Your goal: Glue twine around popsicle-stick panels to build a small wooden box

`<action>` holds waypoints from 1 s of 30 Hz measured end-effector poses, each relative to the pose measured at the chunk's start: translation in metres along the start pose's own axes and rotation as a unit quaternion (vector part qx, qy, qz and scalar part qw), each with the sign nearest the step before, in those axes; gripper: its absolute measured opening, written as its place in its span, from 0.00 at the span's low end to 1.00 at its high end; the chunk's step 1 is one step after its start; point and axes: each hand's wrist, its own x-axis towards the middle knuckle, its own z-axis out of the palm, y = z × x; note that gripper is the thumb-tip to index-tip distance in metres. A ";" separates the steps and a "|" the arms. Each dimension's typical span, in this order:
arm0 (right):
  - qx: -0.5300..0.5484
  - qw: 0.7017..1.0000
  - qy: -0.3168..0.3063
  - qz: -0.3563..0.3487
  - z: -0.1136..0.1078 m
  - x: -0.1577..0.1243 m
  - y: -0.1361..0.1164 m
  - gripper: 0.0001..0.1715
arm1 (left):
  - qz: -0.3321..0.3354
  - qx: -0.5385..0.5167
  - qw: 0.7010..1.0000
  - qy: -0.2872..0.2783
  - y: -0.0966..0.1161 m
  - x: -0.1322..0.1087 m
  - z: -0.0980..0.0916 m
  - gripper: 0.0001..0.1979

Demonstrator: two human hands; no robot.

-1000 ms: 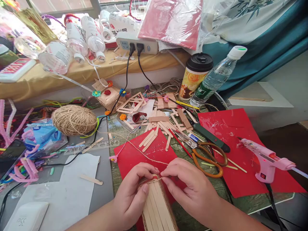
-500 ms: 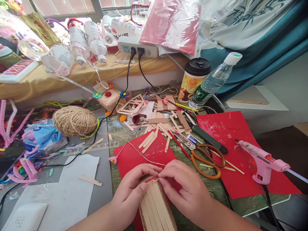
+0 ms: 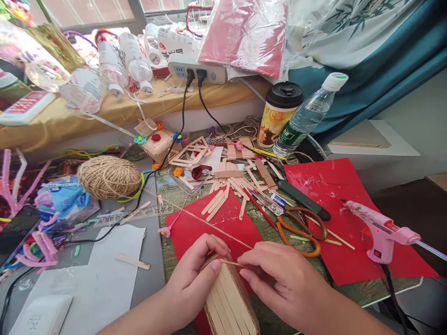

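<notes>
A panel of craft sticks [image 3: 228,300] wrapped in twine stands near the bottom middle. My left hand [image 3: 195,274] grips its upper left edge, thumb pressed on the top end. My right hand [image 3: 282,284] pinches a strand of jute twine [image 3: 206,222] at the panel's top right corner. The strand runs taut up and left toward the twine ball [image 3: 109,177]. A red paper sheet [image 3: 213,223] lies under my hands.
Loose craft sticks [image 3: 223,195], orange-handled scissors [image 3: 300,228] and a green-handled tool [image 3: 303,200] lie beyond. A pink glue gun [image 3: 380,230] rests on another red sheet at right. A cup [image 3: 279,114], a bottle [image 3: 307,114] and a power strip [image 3: 199,70] stand behind.
My right hand has drawn slightly to the right and pulled the twine taut. The left hand keeps its hold on the panel.
</notes>
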 end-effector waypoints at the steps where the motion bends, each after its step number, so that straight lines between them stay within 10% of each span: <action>1: 0.001 1.000 -0.009 0.003 -0.001 -0.003 -0.003 0.07 | 0.004 -0.003 1.000 0.002 -0.001 -0.001 0.001 0.11; 11: -0.043 0.990 0.102 -0.087 0.013 0.001 -0.002 0.13 | 0.172 0.042 0.983 0.051 0.003 -0.007 -0.008 0.12; 16: -0.023 0.986 0.154 -0.064 0.011 0.019 0.006 0.10 | 0.090 0.002 0.995 0.045 -0.005 -0.001 -0.014 0.22; 30: 0.002 0.998 0.067 0.000 0.013 0.060 -0.014 0.06 | 0.091 0.011 0.971 -0.220 -0.008 0.018 -0.043 0.66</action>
